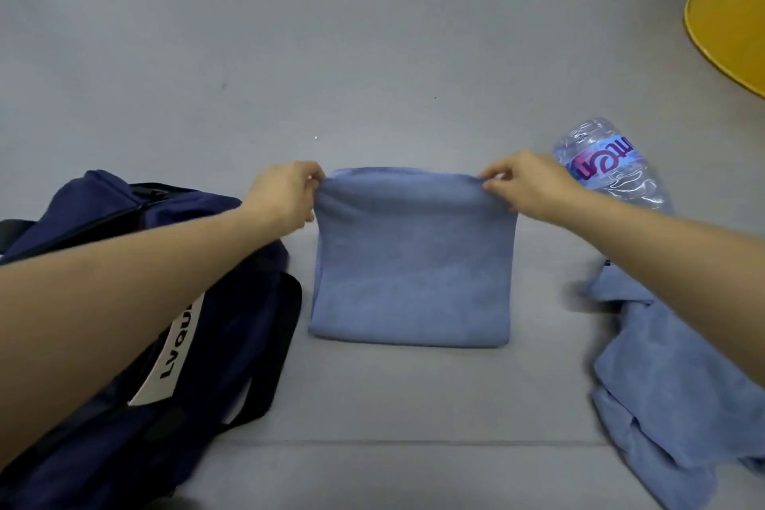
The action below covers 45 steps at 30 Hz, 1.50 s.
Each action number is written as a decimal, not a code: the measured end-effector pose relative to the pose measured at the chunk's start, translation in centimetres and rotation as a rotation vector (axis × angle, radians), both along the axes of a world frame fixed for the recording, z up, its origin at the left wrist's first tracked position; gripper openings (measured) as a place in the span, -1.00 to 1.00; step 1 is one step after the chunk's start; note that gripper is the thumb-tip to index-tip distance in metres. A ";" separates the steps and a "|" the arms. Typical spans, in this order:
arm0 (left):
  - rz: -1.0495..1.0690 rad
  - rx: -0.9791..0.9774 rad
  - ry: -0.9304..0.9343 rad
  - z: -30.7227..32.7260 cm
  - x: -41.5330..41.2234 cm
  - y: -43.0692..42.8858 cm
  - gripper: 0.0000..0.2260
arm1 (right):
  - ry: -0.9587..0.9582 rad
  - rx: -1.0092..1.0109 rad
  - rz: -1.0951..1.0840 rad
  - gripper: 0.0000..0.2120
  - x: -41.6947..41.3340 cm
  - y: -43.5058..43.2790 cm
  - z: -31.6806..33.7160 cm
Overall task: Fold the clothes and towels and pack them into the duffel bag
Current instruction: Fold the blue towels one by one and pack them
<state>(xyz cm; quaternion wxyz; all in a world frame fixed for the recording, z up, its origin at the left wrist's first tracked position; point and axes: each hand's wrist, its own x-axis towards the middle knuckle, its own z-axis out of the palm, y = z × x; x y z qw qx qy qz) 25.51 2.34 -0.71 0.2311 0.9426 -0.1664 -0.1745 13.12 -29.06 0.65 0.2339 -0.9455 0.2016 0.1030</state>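
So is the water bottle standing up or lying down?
Lying down. The bottle rests on its side behind the right hand, its label sideways.

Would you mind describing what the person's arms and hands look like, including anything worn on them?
Both forearms are bare as far as the frame shows: no sleeves reach into view. The left hand and right hand wear no gloves, and no watch, bracelet or ring is visible on either. No markings show on the arms.
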 end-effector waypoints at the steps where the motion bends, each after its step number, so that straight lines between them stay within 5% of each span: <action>1: 0.019 0.006 -0.034 -0.5 0.9 -0.8 -0.77 | -0.009 0.006 -0.009 -0.74 1.2 -0.6 -0.7; 6: 0.118 -0.035 -0.135 -2.7 -1.1 -3.1 -0.60 | -0.015 0.036 -0.027 -0.41 1.0 0.4 -4.4; 9: -0.124 -0.032 -0.129 -5.6 -6.8 -1.3 -0.58 | 0.087 -0.013 0.137 -0.46 -5.3 3.3 -6.3; 14: 0.086 0.033 0.031 -9.1 -13.0 2.9 -0.60 | 0.147 0.130 -0.076 -0.44 -14.5 5.4 -9.7; 19: 0.206 0.003 0.168 -8.2 -13.2 4.7 -0.68 | 0.161 0.444 -0.434 -0.72 -16.4 5.4 -10.7; 24: 0.110 0.013 0.259 -7.3 -13.2 5.7 -0.66 | 0.119 0.698 -0.609 -0.90 -16.3 6.4 -11.3; 28: 0.111 -0.088 0.100 -5.8 -13.7 6.1 -0.82 | 0.085 0.560 -0.548 -0.86 -16.4 6.3 -12.3; 30: 0.165 -0.221 0.060 -4.5 -13.1 6.0 -0.80 | -0.003 0.439 -0.486 -0.85 -16.2 5.6 -11.0; 35: 0.224 -0.605 0.062 3.1 -10.1 4.7 -0.72 | -0.336 0.651 -0.470 -0.90 -13.7 3.8 -1.6; 41: 0.218 -0.758 0.125 16.6 -6.8 3.5 -0.72 | -0.526 0.628 -0.392 -0.83 -10.5 2.2 12.5; 45: 0.074 -0.611 0.010 26.4 -7.5 3.8 -0.49 | -0.565 0.740 -0.336 -0.91 -10.4 2.0 21.6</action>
